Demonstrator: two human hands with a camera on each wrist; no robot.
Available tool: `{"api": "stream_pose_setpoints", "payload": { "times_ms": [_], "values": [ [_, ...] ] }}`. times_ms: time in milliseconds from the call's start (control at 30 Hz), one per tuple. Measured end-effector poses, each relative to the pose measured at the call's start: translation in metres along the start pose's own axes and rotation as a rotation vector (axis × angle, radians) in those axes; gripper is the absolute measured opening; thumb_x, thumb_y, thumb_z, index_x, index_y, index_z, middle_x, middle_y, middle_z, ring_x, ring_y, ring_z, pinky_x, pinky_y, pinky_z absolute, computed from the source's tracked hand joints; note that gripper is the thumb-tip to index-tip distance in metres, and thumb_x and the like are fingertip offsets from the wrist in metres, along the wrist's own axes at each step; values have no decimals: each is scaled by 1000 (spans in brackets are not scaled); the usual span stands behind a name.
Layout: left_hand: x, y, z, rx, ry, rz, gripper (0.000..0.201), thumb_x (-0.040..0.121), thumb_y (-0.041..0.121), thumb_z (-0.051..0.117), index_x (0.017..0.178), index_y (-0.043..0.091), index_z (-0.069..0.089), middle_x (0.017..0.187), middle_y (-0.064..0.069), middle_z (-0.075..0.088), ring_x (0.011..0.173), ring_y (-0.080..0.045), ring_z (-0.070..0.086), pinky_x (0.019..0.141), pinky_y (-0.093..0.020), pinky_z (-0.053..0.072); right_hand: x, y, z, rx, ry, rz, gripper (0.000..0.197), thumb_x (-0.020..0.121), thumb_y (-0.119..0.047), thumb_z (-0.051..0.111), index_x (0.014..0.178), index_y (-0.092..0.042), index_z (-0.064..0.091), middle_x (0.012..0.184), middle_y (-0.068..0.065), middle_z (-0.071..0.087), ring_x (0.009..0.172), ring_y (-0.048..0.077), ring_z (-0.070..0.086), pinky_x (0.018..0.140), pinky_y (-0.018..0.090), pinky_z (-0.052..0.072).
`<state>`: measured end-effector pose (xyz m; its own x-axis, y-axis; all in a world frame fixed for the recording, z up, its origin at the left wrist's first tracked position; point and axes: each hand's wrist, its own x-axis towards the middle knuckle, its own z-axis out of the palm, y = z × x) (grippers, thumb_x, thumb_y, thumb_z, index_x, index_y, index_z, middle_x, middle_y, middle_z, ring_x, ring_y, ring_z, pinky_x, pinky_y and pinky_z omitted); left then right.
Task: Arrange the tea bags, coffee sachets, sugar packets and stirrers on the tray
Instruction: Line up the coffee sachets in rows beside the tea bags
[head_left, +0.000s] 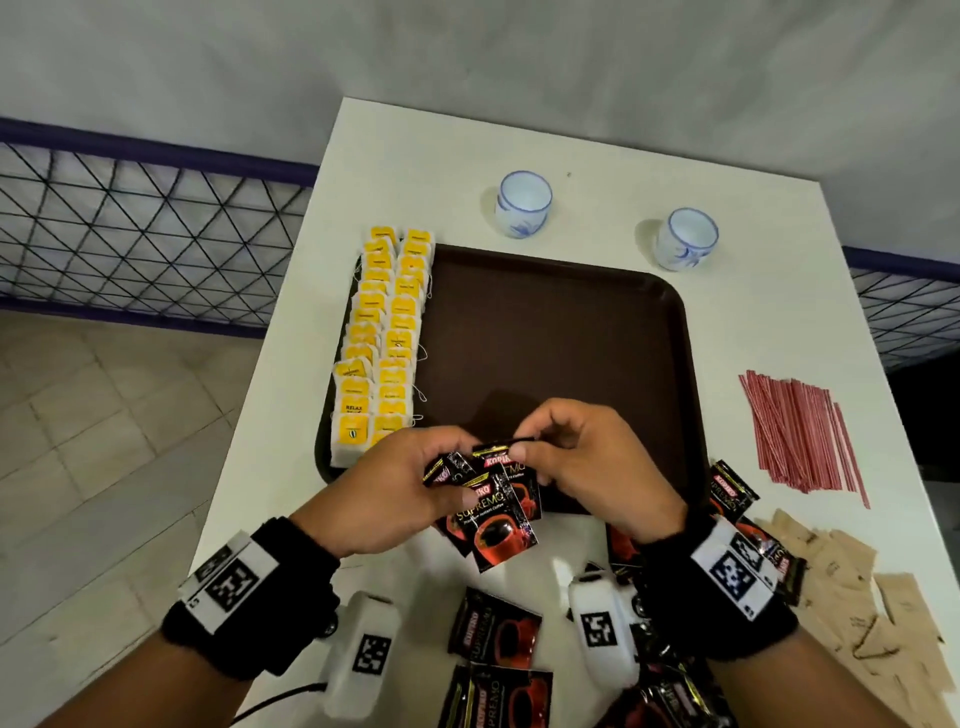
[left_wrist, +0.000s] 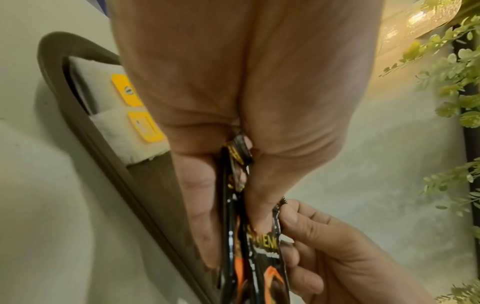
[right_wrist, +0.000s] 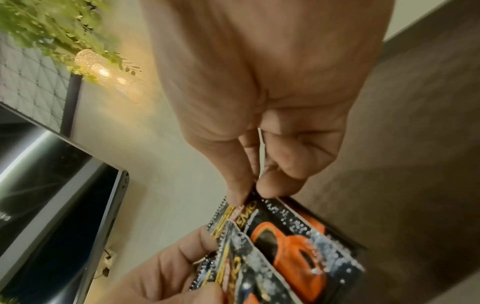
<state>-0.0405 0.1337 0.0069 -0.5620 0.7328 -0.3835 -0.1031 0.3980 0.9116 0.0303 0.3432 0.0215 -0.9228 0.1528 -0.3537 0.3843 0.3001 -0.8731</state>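
Over the near edge of the brown tray (head_left: 561, 332), my left hand (head_left: 395, 488) grips a fanned stack of black-and-red coffee sachets (head_left: 493, 512). My right hand (head_left: 582, 462) pinches the top corner of one sachet (right_wrist: 283, 230) in that stack between thumb and fingers. The left wrist view shows the sachets (left_wrist: 259, 257) edge-on in my left hand (left_wrist: 233, 144). Yellow-tagged tea bags (head_left: 382, 332) lie in two rows along the tray's left side. Red stirrers (head_left: 800, 431) lie in a pile right of the tray. Brown sugar packets (head_left: 857, 597) are scattered at the near right.
More coffee sachets (head_left: 493, 629) lie loose on the white table (head_left: 779, 322) near my wrists. Two white cups with blue rims (head_left: 522, 203) (head_left: 685, 238) stand beyond the tray. The table's left edge drops to a tiled floor, with a mesh railing (head_left: 145, 234) behind.
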Motion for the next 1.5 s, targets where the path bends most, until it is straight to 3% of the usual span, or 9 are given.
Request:
{"api": "stream_pose_setpoints", "payload": {
  "times_ms": [100, 233, 400, 533, 667, 867, 1000, 1100, 1500],
  "values": [
    [1, -4, -10, 9, 32, -19, 27, 87, 7, 74, 104, 27, 68, 100, 4, 71, 91, -10, 71, 73, -22, 58, 7, -6, 2, 83, 15, 39, 7, 85, -6, 76, 84, -3, 69, 54, -6, 59, 46, 4, 50, 45, 12, 36],
    [2, -6, -22, 22, 74, -21, 28, 87, 10, 75, 102, 33, 68, 105, 8, 70, 92, -6, 70, 73, -23, 59, 19, -14, 5, 240, 66, 124, 7, 84, -6, 76, 82, -3, 70, 59, 9, 61, 44, 15, 52, 38, 23, 37],
    [5, -6, -33, 17, 140, 0, 30, 87, 11, 76, 98, 38, 69, 99, 24, 69, 91, 1, 68, 71, -14, 54, 31, -16, 6, 429, -9, 213, 8, 87, 8, 67, 94, 5, 66, 70, 17, 64, 54, 21, 63, 48, 23, 51],
    [6, -11, -44, 99, 167, 12, 30, 87, 20, 77, 105, 42, 69, 110, 28, 67, 107, 8, 60, 84, -6, 45, 42, -22, -3, 365, 53, 199, 7, 86, 8, 67, 90, 3, 67, 66, 16, 65, 53, 22, 65, 44, 23, 48],
    [4, -16, -51, 77, 177, -29, 32, 87, 20, 77, 104, 45, 68, 112, 26, 67, 108, 8, 60, 83, -5, 45, 80, -35, -25, 437, 195, 144, 12, 86, 10, 65, 83, -2, 64, 61, 14, 63, 51, 20, 65, 44, 22, 49],
    [-2, -14, -47, 7, 99, -66, 40, 87, 16, 76, 102, 51, 65, 107, 33, 64, 105, 10, 60, 75, -13, 54, 167, -48, -29, 383, 263, 150, 17, 90, 8, 65, 78, -4, 60, 64, 12, 61, 53, 18, 69, 49, 21, 54],
    [-2, -19, -47, 37, 87, -94, 41, 86, 20, 78, 102, 55, 66, 110, 31, 64, 108, 8, 59, 87, -20, 57, 204, -51, -21, 330, 258, 165, 15, 90, 8, 64, 81, -4, 59, 68, 13, 63, 53, 19, 71, 51, 23, 57],
    [-3, -22, -46, 88, 87, -114, 42, 85, 26, 78, 102, 61, 62, 119, 32, 58, 116, 6, 53, 94, -18, 51, 216, -54, -18, 307, 257, 183, 13, 91, 9, 62, 89, -3, 57, 69, 15, 63, 52, 19, 70, 51, 25, 58],
    [-2, -26, -42, 60, 50, -127, 43, 84, 23, 80, 100, 60, 63, 117, 29, 58, 115, 2, 54, 87, -14, 53, 240, -55, -2, 181, 311, 158, 14, 92, 5, 61, 83, -5, 59, 72, 16, 65, 53, 25, 70, 47, 26, 55]
  ]
}}
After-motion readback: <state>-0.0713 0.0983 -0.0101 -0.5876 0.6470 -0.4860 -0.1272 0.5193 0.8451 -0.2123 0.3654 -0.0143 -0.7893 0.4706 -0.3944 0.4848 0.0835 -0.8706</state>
